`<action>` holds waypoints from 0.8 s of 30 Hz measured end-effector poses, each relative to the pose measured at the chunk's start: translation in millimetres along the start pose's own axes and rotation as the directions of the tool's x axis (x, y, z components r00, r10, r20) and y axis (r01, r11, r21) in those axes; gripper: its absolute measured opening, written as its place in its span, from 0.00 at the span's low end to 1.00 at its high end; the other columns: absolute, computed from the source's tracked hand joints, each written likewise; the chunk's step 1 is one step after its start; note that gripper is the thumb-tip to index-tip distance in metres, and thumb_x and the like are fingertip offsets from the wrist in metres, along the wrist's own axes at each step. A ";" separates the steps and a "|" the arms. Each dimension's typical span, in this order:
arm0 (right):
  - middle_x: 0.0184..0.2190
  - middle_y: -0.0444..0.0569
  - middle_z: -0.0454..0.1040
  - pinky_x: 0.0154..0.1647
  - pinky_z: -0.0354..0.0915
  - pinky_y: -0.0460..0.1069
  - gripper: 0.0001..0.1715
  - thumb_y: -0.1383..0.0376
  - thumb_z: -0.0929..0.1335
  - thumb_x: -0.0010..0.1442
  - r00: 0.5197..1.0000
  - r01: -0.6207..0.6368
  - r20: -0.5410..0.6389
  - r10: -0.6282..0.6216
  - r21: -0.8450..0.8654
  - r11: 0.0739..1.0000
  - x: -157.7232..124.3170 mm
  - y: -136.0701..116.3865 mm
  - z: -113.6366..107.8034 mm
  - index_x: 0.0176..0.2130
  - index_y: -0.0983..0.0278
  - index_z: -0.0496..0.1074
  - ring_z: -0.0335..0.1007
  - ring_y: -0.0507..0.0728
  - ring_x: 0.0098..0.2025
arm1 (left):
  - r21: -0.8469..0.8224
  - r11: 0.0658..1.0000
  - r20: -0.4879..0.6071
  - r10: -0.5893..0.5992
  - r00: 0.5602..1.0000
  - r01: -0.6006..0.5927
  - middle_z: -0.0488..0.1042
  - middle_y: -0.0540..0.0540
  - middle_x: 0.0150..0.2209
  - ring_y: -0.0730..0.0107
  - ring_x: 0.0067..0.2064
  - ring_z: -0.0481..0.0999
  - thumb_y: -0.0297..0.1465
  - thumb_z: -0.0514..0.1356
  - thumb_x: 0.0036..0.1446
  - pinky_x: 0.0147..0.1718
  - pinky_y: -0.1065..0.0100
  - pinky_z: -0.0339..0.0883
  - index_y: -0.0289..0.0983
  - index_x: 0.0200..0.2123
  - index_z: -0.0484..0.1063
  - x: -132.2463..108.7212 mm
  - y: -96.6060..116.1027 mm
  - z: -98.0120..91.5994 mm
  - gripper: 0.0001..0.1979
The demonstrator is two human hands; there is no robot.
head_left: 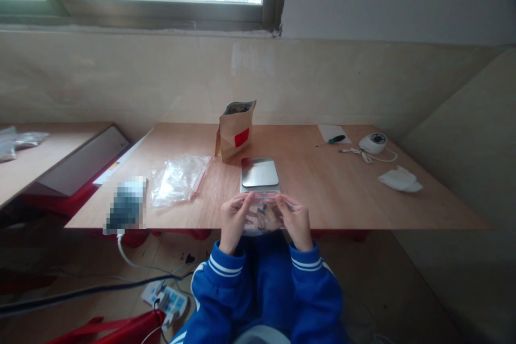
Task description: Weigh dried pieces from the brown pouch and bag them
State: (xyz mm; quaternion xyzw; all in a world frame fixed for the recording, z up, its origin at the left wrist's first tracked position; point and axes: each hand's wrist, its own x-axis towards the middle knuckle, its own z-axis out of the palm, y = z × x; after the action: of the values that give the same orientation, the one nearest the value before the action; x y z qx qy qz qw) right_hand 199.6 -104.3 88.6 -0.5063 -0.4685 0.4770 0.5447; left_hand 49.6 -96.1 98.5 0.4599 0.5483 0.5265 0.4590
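A clear zip bag (pixel 264 216) with brown pieces inside is held at the table's front edge. My left hand (pixel 234 221) pinches its top left corner, and my right hand (pixel 296 220) pinches the top right corner. Just behind the bag lies a small scale (pixel 260 172) with a silver plate, its front partly hidden by the bag. Beyond the scale, slightly left, an open brown paper bag (pixel 237 131) with a red label stands upright. A pile of clear plastic bags (pixel 177 180) lies left of the scale.
A blurred-out device (pixel 126 207) with a white cable lies at the table's left front. On the right are a green-handled screwdriver (pixel 337 139), a white dome camera (pixel 373 143) and a crumpled white item (pixel 401 179). A power strip (pixel 171 300) is on the floor.
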 end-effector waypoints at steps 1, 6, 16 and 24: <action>0.35 0.52 0.81 0.38 0.73 0.53 0.24 0.47 0.67 0.57 1.000 -0.016 0.016 0.015 0.001 1.000 0.2 0.6 -0.6 0.39 0.63 0.78 0.78 0.62 0.38 | 0.006 1.000 -0.001 -0.011 1.000 0.011 0.72 0.48 0.19 0.71 0.18 0.73 0.50 0.61 0.50 0.12 0.75 0.64 0.33 0.27 0.77 2.6 0.0 -0.2 0.23; 0.33 0.52 0.81 0.38 0.73 0.54 0.25 0.46 0.68 0.55 0.999 0.021 -0.026 -0.022 -0.041 0.999 9.9 1.9 -3.9 0.36 0.64 0.79 0.78 0.63 0.38 | -0.040 0.999 0.114 -0.021 0.993 0.025 0.76 0.43 0.26 0.70 0.21 0.74 0.51 0.58 0.52 0.11 0.75 0.62 0.32 0.31 0.76 15.2 -1.3 -3.2 0.26; 0.27 0.61 0.78 0.33 0.69 0.55 0.37 0.39 0.68 0.47 0.826 -0.162 -0.547 -0.137 -0.464 0.871 134.6 24.8 -116.8 0.30 0.71 0.75 0.75 0.67 0.34 | -0.058 0.997 -0.076 0.037 0.996 -0.042 0.76 0.37 0.43 0.65 0.38 0.77 0.49 0.54 0.56 0.31 0.67 0.72 0.32 0.40 0.72 39.9 -39.9 -36.9 0.24; 0.56 0.74 0.62 0.58 0.54 0.66 0.40 0.49 0.61 0.58 0.712 -0.171 -0.526 -0.465 -0.772 0.612 143.8 47.6 -119.4 0.56 0.78 0.61 0.55 0.73 0.61 | 0.043 0.999 0.045 -0.022 0.999 0.020 0.73 0.38 0.51 0.59 0.53 0.74 0.43 0.51 0.61 0.51 0.56 0.68 0.37 0.49 0.70 91.1 -77.2 -25.8 0.21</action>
State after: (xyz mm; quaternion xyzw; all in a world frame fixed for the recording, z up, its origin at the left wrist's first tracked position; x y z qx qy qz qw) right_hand 331.3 27.8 39.1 -0.7829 -0.4338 -0.0473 0.4434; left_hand 8.4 -11.9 20.2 0.4755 0.5535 0.4994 0.4670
